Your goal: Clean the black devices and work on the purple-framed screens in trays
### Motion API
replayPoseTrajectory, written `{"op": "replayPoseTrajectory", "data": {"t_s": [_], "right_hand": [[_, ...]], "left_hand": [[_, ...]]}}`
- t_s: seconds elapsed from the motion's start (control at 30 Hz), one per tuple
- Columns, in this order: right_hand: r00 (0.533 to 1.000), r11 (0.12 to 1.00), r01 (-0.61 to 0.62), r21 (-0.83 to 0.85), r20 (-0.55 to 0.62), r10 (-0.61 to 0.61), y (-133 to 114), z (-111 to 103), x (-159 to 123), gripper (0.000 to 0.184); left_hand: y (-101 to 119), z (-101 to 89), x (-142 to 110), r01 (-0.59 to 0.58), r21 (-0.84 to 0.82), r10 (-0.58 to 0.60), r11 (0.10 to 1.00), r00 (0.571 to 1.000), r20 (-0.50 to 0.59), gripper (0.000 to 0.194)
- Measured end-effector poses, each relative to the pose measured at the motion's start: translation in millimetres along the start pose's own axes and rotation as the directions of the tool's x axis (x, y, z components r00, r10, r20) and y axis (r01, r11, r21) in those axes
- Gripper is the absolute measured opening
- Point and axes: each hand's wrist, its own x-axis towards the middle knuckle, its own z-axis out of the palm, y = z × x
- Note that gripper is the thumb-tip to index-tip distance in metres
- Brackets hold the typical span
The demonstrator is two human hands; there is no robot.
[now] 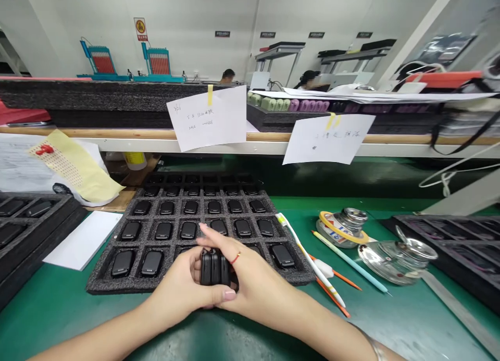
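Observation:
Several small black rounded devices (pixel 214 267) stand side by side on edge between my two hands, above the front edge of a foam tray. My left hand (pixel 183 280) wraps round them from the left, its thumb lying across their near side. From the right, my right hand (pixel 244 267) closes on the same stack; part of its fingers is hidden behind it. The dark grey foam tray (pixel 102 270) has rows of square pockets, many with a like black device (pixel 123 262) in them. My hands cover some front pockets.
Right of the tray lie a toothbrush (pixel 308 257), a light blue pen (pixel 347 259) and orange-handled tools. Two glass jars (pixel 394 259) and a metal ruler (pixel 461 309) are farther right. More foam trays (pixel 39 241) flank the table, and a shelf edge (pixel 269 142) with paper notes crosses behind.

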Motion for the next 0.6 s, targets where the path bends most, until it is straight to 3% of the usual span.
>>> {"op": "replayPoseTrajectory", "data": {"t_s": [0.07,0.1,0.17,0.23,0.33,0.37,0.5,0.6], "right_hand": [[0.993,0.99,-0.11,-0.089,0.038,0.114,-3.1,-24.0,-0.7,0.101],[0.984,0.98,-0.176,-0.093,0.004,0.177,-2.5,-38.4,-2.4,0.093],[0.951,0.95,-0.301,-0.084,-0.102,0.292,5.5,-67.1,-9.8,0.066],[0.895,0.877,-0.421,-0.231,-0.262,0.361,22.8,-90.1,-23.1,0.046],[0.773,0.573,-0.634,-0.519,-0.422,0.474,56.6,-106.7,-50.1,0.027],[0.763,0.549,-0.644,-0.532,-0.406,0.502,66.2,-108.3,-58.9,0.022],[0.789,0.637,-0.611,-0.471,-0.29,0.543,79.6,-106.8,-78.4,0.031],[0.748,0.616,-0.664,-0.425,-0.373,0.549,65.8,-101.8,-70.7,0.028]], "left_hand": [[-1.3,-2.5,3.3,0.011,-0.024,-0.011,1.0,1.0,-0.009,0.064],[-1.2,-3.2,4.1,0.009,-0.047,-0.01,0.999,1.0,-0.014,0.074],[-0.4,-3.7,4.3,0.01,-0.086,-0.01,0.996,1.0,-0.008,0.096],[0.1,-3.3,3.7,0.012,-0.092,-0.01,0.996,1.0,0.025,0.105],[-1.1,-2.4,3.8,0.02,-0.033,-0.018,0.999,0.998,0.064,0.087],[-1.9,-2.2,4.2,0.015,-0.006,-0.015,1.0,0.998,0.068,0.077],[-4.2,-2.3,5.1,-0.005,0.053,0.002,0.999,0.997,0.072,0.058],[-5.4,-3.5,5.5,-0.002,0.057,-0.003,0.998,0.996,0.085,0.059]]}}
